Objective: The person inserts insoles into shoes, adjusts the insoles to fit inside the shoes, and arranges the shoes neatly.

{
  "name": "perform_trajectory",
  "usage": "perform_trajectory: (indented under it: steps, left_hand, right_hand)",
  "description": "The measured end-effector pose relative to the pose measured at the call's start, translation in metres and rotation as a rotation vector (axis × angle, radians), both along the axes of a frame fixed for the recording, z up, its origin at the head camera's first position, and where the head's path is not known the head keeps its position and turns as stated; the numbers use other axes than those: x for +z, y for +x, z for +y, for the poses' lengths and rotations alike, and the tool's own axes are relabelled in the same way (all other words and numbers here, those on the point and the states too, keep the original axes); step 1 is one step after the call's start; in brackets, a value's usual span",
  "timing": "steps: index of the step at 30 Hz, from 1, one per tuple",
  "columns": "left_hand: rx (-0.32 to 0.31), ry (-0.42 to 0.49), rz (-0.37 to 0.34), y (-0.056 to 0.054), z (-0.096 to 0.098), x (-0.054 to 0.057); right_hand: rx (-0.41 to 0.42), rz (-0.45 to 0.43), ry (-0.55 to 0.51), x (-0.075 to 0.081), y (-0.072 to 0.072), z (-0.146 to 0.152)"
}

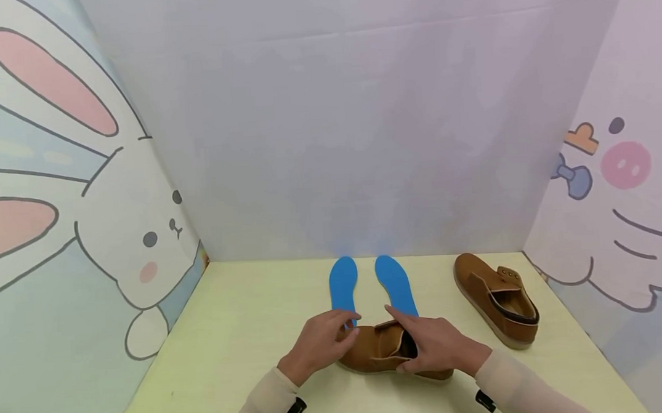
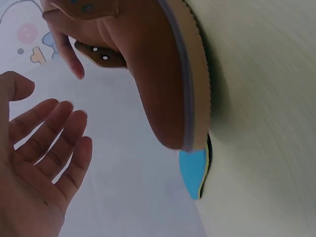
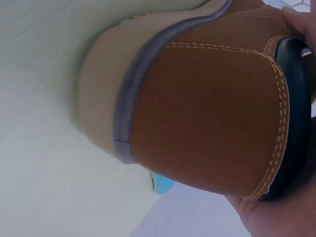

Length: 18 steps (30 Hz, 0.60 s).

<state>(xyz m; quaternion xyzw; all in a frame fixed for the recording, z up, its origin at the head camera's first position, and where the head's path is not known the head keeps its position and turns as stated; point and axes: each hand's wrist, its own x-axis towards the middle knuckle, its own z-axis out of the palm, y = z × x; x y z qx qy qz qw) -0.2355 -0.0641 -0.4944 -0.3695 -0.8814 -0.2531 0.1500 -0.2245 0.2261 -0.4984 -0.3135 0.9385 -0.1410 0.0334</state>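
A brown lace-up shoe (image 1: 365, 347) lies sideways near the table's front, toe to the left. By its toe is my left hand (image 1: 323, 342), fingers loosely bent; the left wrist view shows this hand (image 2: 44, 158) apart from the shoe (image 2: 153, 74), with nothing in it. Over the shoe's collar, at the heel end, my right hand (image 1: 439, 344) spreads its thumb and a straight forefinger. The right wrist view shows the heel (image 3: 207, 118) up close, with the hand along the dark collar lining (image 3: 291, 118). Part of the opening is hidden by that hand.
Behind the shoe lie two blue insoles, the left one (image 1: 343, 283) and the right one (image 1: 395, 284). A second brown shoe (image 1: 496, 301) stands at the right, its tongue and lace flap folded open. Fabric walls (image 1: 328, 139) with cartoon animals enclose the pale table (image 1: 248, 333).
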Motion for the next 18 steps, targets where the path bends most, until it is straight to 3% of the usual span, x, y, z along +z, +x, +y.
perform_trajectory:
  steps: [6,14,18]
  left_hand:
    - [-0.045,0.009,-0.130,0.006,0.037,0.010]
    - [0.075,-0.063,-0.459,0.013,0.079,0.018]
    - [0.106,-0.102,-0.526,0.017,0.090,0.018]
  right_hand:
    - [-0.081,0.025,-0.018,-0.007,0.009,0.010]
    - [-0.133,0.010,-0.038,-0.015,0.012,0.016]
    - [-0.141,-0.009,-0.054,-0.017,0.014,0.017]
